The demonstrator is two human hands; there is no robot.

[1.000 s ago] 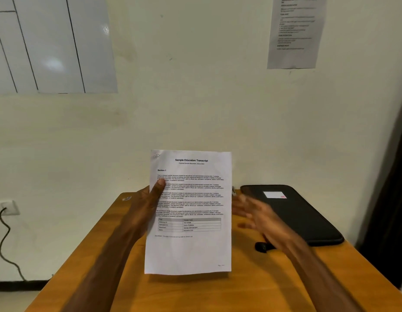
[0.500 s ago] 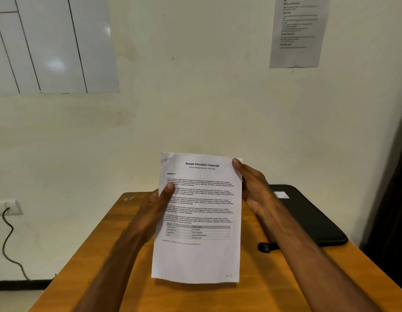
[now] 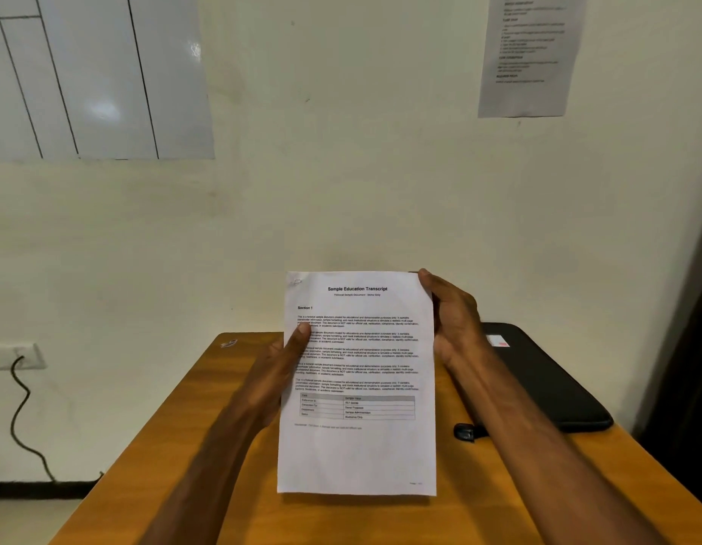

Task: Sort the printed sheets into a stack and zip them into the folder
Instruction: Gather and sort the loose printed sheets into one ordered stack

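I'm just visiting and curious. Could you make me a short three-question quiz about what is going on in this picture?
1. True or false: both hands grip the printed sheets.
2. Where does the black zip folder lie? A) on the wooden table, to the person's right B) on the floor C) under the sheets
3. Which thumb presses on the printed text?

Key: 1 true: left hand and right hand hold opposite edges. 2 A. 3 the left thumb.

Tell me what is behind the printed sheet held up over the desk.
Behind the printed sheet only the wooden desk shows around its edges. The fingers of the left hand and right hand are hidden behind it, as is any further sheet.
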